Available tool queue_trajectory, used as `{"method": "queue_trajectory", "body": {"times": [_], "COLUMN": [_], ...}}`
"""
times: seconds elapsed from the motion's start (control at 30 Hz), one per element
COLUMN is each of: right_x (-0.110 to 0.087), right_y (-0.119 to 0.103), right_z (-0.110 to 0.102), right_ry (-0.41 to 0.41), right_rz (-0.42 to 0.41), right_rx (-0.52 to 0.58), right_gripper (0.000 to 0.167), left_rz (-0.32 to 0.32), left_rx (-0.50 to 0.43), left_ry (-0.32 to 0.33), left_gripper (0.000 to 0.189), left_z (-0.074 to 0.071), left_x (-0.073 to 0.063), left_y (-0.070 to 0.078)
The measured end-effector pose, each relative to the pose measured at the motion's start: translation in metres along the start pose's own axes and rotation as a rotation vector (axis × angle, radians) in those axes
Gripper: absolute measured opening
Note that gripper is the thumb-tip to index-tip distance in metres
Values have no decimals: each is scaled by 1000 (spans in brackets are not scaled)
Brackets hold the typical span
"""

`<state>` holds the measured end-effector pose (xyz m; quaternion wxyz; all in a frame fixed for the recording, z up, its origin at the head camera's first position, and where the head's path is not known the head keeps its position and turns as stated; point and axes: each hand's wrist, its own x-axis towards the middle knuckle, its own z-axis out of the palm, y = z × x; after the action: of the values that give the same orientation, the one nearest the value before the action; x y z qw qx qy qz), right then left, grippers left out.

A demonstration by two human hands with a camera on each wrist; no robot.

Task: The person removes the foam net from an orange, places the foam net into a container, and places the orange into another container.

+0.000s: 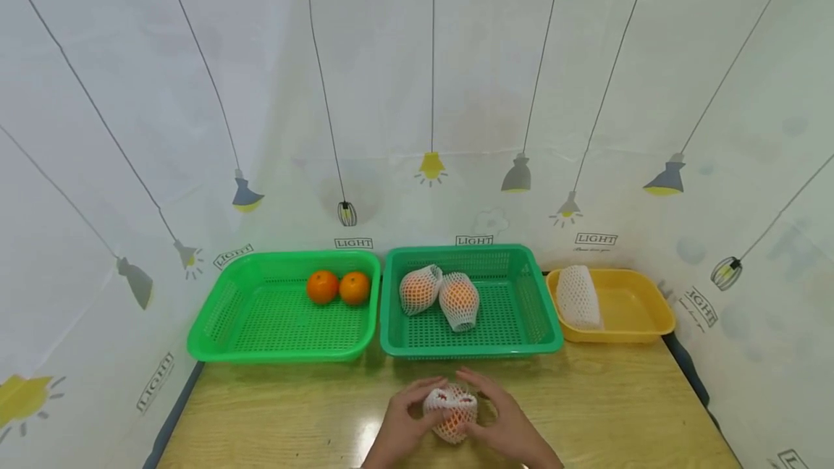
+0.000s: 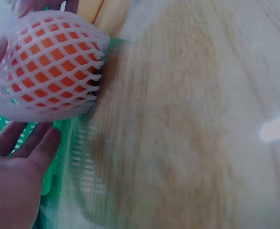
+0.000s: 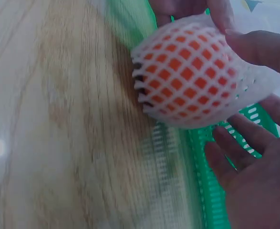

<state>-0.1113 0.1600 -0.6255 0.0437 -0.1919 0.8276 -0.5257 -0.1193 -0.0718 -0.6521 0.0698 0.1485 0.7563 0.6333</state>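
Observation:
An orange (image 1: 454, 428) in a white foam net (image 3: 190, 71) stands upright on the wooden table at the front middle. The net's gathered open end points up and its diamond gaps show the fruit. My left hand (image 1: 405, 417) curves round the net from the left, its thumb along the front. From the right, my right hand (image 1: 504, 420) curves round the same net with fingers behind and thumb in front. In the right wrist view the right thumb (image 3: 264, 50) touches the net near its loose end, while the other fingers spread below the fruit.
Beyond the hands stands a dark green basket (image 1: 469, 352) with two netted oranges (image 1: 459, 297). To its left, a bright green basket (image 1: 280, 356) holds two bare oranges (image 1: 355, 288). A yellow tray (image 1: 628, 302) at right holds white foam nets (image 1: 578, 297). Printed sheeting walls the table.

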Motion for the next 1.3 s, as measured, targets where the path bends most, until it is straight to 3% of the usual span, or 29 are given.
{"method": "queue_trajectory", "body": {"times": [0.2,0.37,0.5,0.7,0.97,1.3], "right_x": [1,3,3,3,3,6], "right_y": [10,12,10,12,8,-7], "right_z": [-4,-4,-5,-1,4,9], "right_ry": [-130,-167,-129,-108,-50,111], "right_rz": [98,132,123,73,54,-23], "right_rx": [153,214,209,183,123,45], "right_gripper": [65,57,57,65,34,21], "left_rz": [-32,-89,-96,0,-26,20], "left_rx": [-168,-186,-118,-26,16,55], "left_ry": [-91,0,34,-39,29,72], "left_gripper": [72,66,56,61,47,15], "left_z": [1,4,3,3,2,-1], "left_x": [-5,-9,-10,-11,-8,-4], "left_y": [-4,-7,-7,-5,-2,6]}}
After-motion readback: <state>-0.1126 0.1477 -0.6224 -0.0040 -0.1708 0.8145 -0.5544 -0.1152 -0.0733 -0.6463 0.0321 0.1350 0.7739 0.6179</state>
